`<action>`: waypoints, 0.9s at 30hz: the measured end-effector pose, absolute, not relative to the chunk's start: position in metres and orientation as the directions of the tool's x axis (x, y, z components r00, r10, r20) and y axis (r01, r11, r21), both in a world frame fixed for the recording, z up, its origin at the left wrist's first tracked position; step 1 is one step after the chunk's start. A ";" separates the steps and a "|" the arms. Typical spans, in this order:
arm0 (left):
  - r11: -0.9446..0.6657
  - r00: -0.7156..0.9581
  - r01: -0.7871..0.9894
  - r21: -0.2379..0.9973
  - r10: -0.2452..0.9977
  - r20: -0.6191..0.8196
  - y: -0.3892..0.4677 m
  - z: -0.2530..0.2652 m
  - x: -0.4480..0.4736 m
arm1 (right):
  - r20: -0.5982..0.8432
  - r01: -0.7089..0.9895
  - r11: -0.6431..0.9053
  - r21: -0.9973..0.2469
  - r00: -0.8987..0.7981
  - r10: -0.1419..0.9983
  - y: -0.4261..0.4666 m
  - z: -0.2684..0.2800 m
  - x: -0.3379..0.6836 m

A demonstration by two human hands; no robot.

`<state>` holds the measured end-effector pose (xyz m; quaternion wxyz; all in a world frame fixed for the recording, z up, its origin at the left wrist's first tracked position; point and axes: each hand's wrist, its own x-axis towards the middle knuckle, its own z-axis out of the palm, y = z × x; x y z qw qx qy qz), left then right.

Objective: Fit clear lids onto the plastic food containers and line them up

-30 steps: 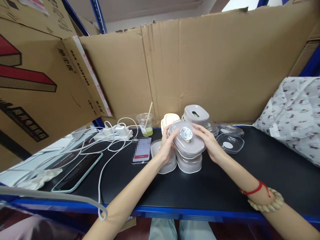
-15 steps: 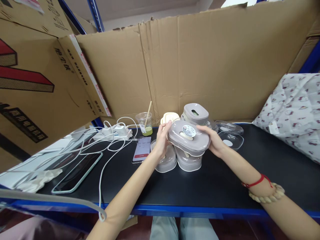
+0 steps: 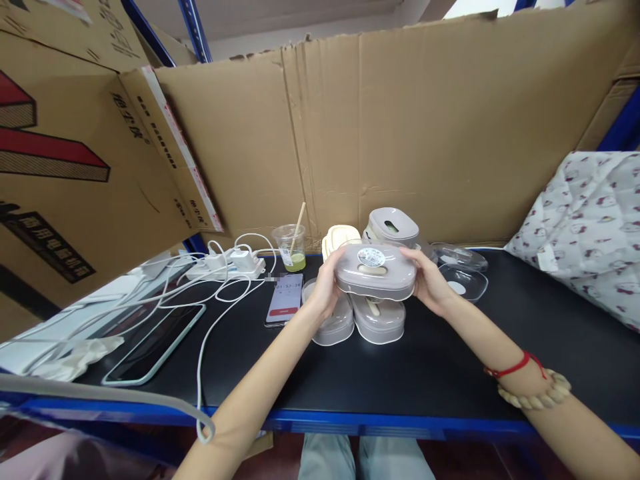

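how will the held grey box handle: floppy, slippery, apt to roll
The grey box seems stiff: it shows no sag between left hand and right hand. Its glossy clear cover may be slippery. Its low, wide shape makes rolling unlikely.

On my screen the held box (image 3: 397, 273) shows a pale mauve-grey, with a cream oval (image 3: 373, 271) and a white sticker (image 3: 371, 257) printed in blue. I read the same grey on the two boxes (image 3: 380, 325) below, and cream on the tub (image 3: 341, 236) behind. The table (image 3: 450, 373) is black, edged in blue; the cardboard wall (image 3: 440, 133) is plain brown. I see red bands with hatched undersides on the left carton (image 3: 145, 160), little dark-and-red figures scattered over the white quilted cloth (image 3: 595, 220), a red cord (image 3: 515, 368), beige beads (image 3: 537, 397) and a yellow-green drink (image 3: 296, 263).
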<state>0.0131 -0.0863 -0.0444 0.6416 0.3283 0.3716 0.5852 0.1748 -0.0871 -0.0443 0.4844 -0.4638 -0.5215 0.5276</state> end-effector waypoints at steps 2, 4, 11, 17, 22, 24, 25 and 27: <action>0.098 0.041 -0.514 0.852 0.995 -0.090 -0.087 -0.044 0.014 | 0.007 -0.044 0.004 -0.999 -0.081 0.997 -0.088 -0.043 0.174; 0.085 0.043 -0.511 0.855 0.996 -0.073 -0.088 -0.045 0.014 | -0.009 -0.054 -0.012 -0.998 -0.066 0.998 -0.088 -0.042 0.173; 0.092 0.133 -0.384 0.919 0.990 -0.043 -0.082 -0.049 0.009 | 0.053 -0.025 0.052 -0.998 -0.042 0.998 -0.086 -0.039 0.176; -0.316 -0.005 0.434 0.843 0.935 0.353 -0.076 -0.051 -0.002 | 0.401 0.264 0.347 -0.900 0.192 0.896 -0.080 -0.028 0.207; -0.033 -0.089 0.947 0.320 0.930 0.358 -0.086 -0.053 -0.002 | 0.386 0.643 0.124 -0.756 0.284 0.878 -0.080 -0.025 0.234; 0.057 -0.125 0.975 0.216 0.941 0.314 -0.090 -0.056 0.001 | 0.317 0.696 0.026 -0.718 0.293 0.902 -0.079 -0.027 0.241; 0.080 -0.131 0.980 0.181 0.948 0.289 -0.092 -0.057 0.003 | 0.264 0.699 -0.017 -0.714 0.293 0.919 -0.079 -0.028 0.244; 0.080 -0.111 0.988 0.129 0.960 0.256 -0.094 -0.061 0.006 | 0.108 0.681 -0.129 -0.721 0.295 0.950 -0.081 -0.029 0.247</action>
